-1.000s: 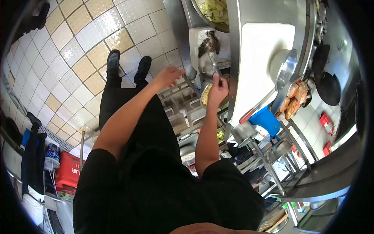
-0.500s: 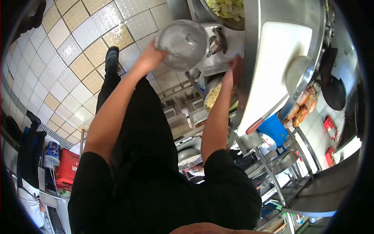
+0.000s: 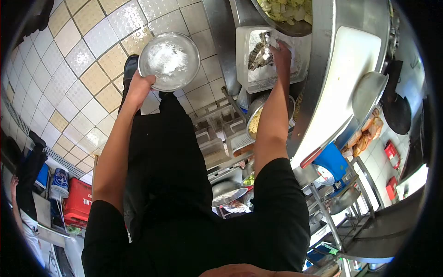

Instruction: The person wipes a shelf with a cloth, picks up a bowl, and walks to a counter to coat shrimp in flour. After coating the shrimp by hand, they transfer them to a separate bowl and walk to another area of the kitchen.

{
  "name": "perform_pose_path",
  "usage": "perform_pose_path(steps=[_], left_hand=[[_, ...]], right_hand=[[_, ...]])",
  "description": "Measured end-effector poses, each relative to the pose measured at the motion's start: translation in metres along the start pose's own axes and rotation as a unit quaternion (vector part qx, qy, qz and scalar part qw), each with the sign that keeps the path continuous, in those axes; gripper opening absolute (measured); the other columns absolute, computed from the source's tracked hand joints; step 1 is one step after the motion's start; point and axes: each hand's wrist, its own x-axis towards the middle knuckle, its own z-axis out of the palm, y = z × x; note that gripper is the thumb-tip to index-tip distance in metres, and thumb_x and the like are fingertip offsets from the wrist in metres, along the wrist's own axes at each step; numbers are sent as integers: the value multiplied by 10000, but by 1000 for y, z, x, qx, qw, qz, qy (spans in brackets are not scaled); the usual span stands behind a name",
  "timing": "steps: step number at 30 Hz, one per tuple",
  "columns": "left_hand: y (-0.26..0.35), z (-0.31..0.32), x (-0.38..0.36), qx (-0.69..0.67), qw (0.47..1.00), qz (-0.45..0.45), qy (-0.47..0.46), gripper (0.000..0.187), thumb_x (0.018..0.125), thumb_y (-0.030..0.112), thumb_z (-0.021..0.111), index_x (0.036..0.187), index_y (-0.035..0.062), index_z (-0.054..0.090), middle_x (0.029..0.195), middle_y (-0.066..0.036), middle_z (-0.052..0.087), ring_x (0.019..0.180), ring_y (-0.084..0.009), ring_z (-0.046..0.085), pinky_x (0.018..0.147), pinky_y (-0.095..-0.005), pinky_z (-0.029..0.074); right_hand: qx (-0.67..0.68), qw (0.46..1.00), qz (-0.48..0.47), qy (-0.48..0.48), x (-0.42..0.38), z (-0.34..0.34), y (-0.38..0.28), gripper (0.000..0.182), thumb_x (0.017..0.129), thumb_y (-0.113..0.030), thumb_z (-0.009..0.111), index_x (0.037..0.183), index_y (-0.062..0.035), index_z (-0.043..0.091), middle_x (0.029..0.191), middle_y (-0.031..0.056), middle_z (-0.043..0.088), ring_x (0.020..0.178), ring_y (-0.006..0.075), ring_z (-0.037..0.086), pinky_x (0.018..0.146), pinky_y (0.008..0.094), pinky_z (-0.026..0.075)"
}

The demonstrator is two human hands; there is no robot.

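My left hand (image 3: 140,89) grips the rim of a round metal bowl (image 3: 191,74), held over the tiled floor. White powder (image 3: 167,58) lies in the bowl. On the right, my right hand (image 3: 282,56) reaches into a white plastic tub (image 3: 240,69), its fingers curled down beside a dark, mottled grey-brown piece of food (image 3: 256,57). White powder coats the tub's bottom and part of that piece. Whatever is under my right fingertips is hidden.
A large bowl of chopped cabbage (image 3: 288,11) stands behind the tub. To the right are a white cutting board (image 3: 339,69), a cleaver with a red handle (image 3: 312,157), and browned meat (image 3: 364,136). Below sits a bowl of noodles (image 3: 255,122). Another person's arm (image 3: 16,203) shows far left.
My left hand has carried the bowl left, away from the tub, and powder now shows in it. My right hand has moved from the tub's near edge into it.
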Motion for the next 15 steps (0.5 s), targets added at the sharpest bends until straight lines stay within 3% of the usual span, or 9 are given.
perform_pose_path(steps=[2,5,6,9,12,15], left_hand=[[-9,3,3,20,1000,-11,-11,492,733,70,540,1211,-30,476,972,-107,613,778,-156,579,653,-283,474],[-12,10,2,29,999,-12,-31,520,737,78,546,1238,-26,459,997,-116,614,817,-162,589,679,-285,482],[-12,13,1,29,999,-8,-38,530,739,81,549,1248,-25,453,1006,-119,615,830,-164,592,688,-285,485],[-8,20,-2,45,998,3,-43,558,746,95,562,1277,-22,434,1043,-127,612,863,-173,597,715,-286,488],[5,26,-14,30,999,-14,-37,490,736,75,544,1209,-39,488,1051,-119,605,922,-186,564,834,-291,432],[1,25,-11,49,998,-8,-35,490,735,86,546,1206,-36,491,1044,-116,607,901,-180,568,814,-288,437]], right_hand=[[24,997,16,-73,5,0,9,470,707,-265,673,1090,2,620,1098,228,614,1037,384,571,877,428,437],[-30,998,-15,-45,-24,0,-16,455,681,-240,668,1070,-7,634,1089,230,614,1024,397,571,862,434,450],[-26,998,44,-28,-41,-5,-41,435,685,-227,660,1063,-13,639,1096,235,608,1022,393,572,867,433,457],[-46,991,74,99,-57,5,-44,392,703,-218,649,1039,-15,646,1090,234,611,1022,387,576,879,436,458],[-77,984,78,143,-53,10,-29,387,719,-156,654,1063,17,618,1096,222,602,1028,381,576,888,457,456],[-30,980,49,192,-50,12,-22,428,690,-130,679,1080,27,605,1084,213,601,998,381,584,855,454,472]])
